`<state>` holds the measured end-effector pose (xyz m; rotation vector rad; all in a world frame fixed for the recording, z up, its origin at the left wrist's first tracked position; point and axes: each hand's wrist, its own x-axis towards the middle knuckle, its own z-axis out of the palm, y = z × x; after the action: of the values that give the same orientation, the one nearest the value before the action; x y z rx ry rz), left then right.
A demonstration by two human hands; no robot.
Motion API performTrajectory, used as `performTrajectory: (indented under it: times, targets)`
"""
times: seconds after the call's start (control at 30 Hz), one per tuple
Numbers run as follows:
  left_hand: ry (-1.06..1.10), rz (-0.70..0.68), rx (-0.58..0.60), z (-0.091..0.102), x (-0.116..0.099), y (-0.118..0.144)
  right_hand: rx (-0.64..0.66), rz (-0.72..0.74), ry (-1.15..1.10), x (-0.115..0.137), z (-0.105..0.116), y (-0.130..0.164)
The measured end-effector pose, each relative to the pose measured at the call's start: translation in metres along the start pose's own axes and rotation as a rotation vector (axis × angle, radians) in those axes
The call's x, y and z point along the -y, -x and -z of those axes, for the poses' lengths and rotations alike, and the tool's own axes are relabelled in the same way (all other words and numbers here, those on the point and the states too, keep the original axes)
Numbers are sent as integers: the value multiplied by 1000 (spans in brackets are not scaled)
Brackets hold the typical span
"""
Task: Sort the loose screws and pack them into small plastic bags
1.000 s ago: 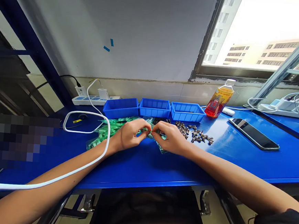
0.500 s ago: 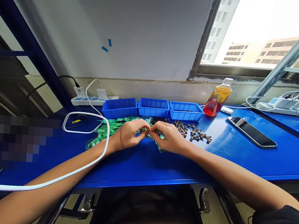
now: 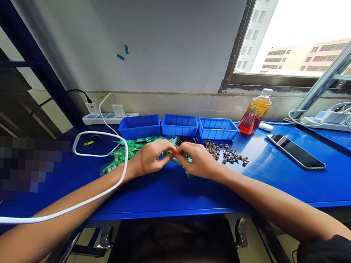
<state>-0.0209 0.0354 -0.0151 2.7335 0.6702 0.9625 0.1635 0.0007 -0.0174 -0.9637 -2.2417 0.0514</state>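
My left hand point(image 3: 153, 157) and my right hand point(image 3: 200, 159) meet fingertip to fingertip above the front half of the table. Both are closed in a pinch; whatever lies between the fingertips is too small and hidden to name. Beside and behind my left hand spreads a heap of green pieces in clear plastic point(image 3: 123, 153). Metal screws point(image 3: 236, 157) lie in loose clusters to the right of my right hand. A pile of small dark parts point(image 3: 184, 140) sits just behind the hands, partly covered by them.
Three blue bins, left point(image 3: 139, 126), middle point(image 3: 179, 125) and right point(image 3: 218, 129), line the back. A drink bottle point(image 3: 255, 113) and a phone point(image 3: 295, 152) are at right. A white cable point(image 3: 126, 160) loops across my left forearm. A power strip point(image 3: 109, 119) stands behind.
The hands stay pinched together in nearly the same place, with only a slight shift at the fingertips. The whole view has tilted a little.
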Motion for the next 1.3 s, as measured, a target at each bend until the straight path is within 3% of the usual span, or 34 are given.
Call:
performTrajectory:
  times: [0.83,1.3]
  targets:
    - [-18,-68,-17,-1,1,-1,22,21,32,-2,0,1]
    - [-21,-20,13,1,-1,0,23,6,21,-1,0,1]
